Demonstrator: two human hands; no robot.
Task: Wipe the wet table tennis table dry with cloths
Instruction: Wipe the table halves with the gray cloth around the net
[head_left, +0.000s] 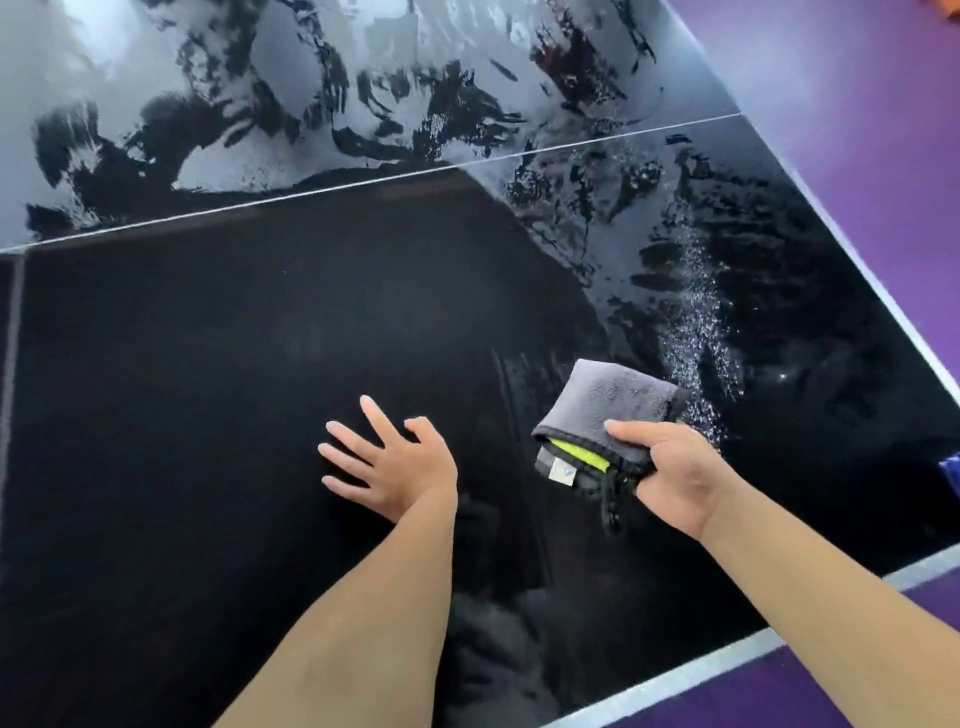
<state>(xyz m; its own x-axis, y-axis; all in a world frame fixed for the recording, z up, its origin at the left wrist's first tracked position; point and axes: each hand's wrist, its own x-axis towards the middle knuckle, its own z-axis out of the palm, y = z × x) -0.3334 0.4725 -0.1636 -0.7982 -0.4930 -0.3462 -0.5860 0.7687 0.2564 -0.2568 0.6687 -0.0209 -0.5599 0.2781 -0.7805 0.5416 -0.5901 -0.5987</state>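
1. The floor (857, 130) around was purple; the black table tennis table (208, 389) filled the head view; its near-left part looked matt and dry, while a water film (727, 270) and beads lay on the right side and beyond the white line (363, 184).
2. The folded grey cloth (608, 405), a yellow-green layer showing inside, sat at the boundary of dry and wet; whether it touched the surface I could not tell.
3. The right hand (675, 478) gripped the cloth's near edge, thumb on top, fingers curled beneath; the left hand (395, 467) was open, fingers spread, holding nothing, over the dry part.
4. My judgement: the step in hand was wiping the right wet zone; to do it well I would lay the cloth flat, press evenly, draw overlapping strokes from the dry edge outward to the table's side, and refold to a fresh face once it streaked.
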